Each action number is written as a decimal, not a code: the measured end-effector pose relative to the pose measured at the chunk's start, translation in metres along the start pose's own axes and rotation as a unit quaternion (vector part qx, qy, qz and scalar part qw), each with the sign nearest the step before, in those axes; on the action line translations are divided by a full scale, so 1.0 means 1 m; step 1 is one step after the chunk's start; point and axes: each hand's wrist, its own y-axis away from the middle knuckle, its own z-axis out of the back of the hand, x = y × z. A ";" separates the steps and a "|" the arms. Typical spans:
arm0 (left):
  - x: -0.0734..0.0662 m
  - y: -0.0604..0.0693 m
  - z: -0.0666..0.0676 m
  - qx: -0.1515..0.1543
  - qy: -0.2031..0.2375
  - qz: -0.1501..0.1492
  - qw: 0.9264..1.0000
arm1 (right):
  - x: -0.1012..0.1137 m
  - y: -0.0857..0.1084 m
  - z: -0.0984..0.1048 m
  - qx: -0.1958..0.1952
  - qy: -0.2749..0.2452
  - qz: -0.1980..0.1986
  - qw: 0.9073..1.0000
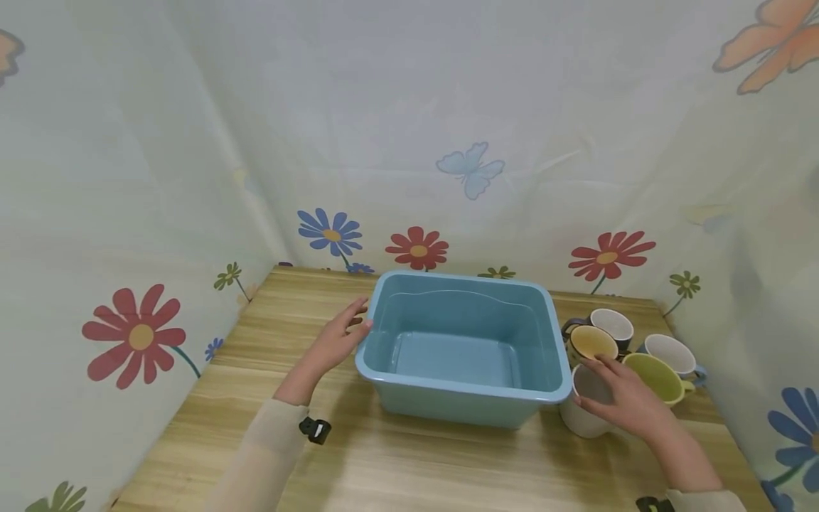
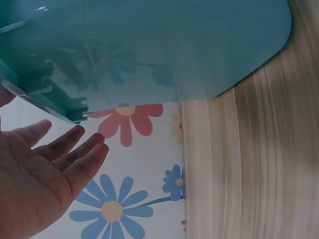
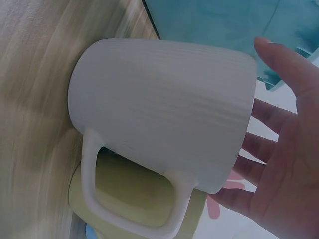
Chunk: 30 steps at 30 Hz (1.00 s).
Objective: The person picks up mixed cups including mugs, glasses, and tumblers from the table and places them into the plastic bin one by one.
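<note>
A blue plastic basin point(image 1: 457, 395) stands in the middle of the wooden table, its inside bare. At its left rim is my left hand point(image 1: 335, 339), fingers extended and apart; in the left wrist view the fingers point(image 2: 82, 159) lie beside the rim, gripping nothing. Over the mouth of a white mug point(image 3: 164, 107) reaches my right hand point(image 1: 630, 398), thumb on the basin side and fingers spread across the far side of the rim. Whether the fingertips touch the mug is hard to tell. The mug stands upright, close to the basin's right front corner, handle beside a yellow-green mug point(image 1: 655, 377).
Behind the white mug are a yellow-lined mug point(image 1: 591, 343), a dark-handled mug with a pale inside point(image 1: 613, 326) and a blue-handled mug point(image 1: 670, 353), standing close together. A flowered curtain point(image 1: 384, 142) hangs around the wooden table point(image 1: 397, 462).
</note>
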 end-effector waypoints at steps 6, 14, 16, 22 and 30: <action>0.002 0.000 -0.004 0.007 0.014 0.006 1.000 | 0.000 0.000 -0.002 0.004 0.000 -0.001 1.000; 0.002 0.003 -0.009 0.005 0.055 0.003 0.998 | 0.000 0.000 -0.001 0.020 -0.001 -0.007 1.000; 0.003 0.003 -0.010 0.004 0.066 0.007 0.998 | 0.000 -0.001 0.001 0.031 -0.003 -0.011 0.999; 0.007 0.005 -0.015 0.002 0.108 0.031 0.994 | -0.005 -0.006 0.005 0.058 -0.011 0.000 0.998; 0.009 0.003 -0.017 0.001 0.116 0.035 0.993 | -0.011 -0.018 0.020 0.113 -0.005 0.036 0.993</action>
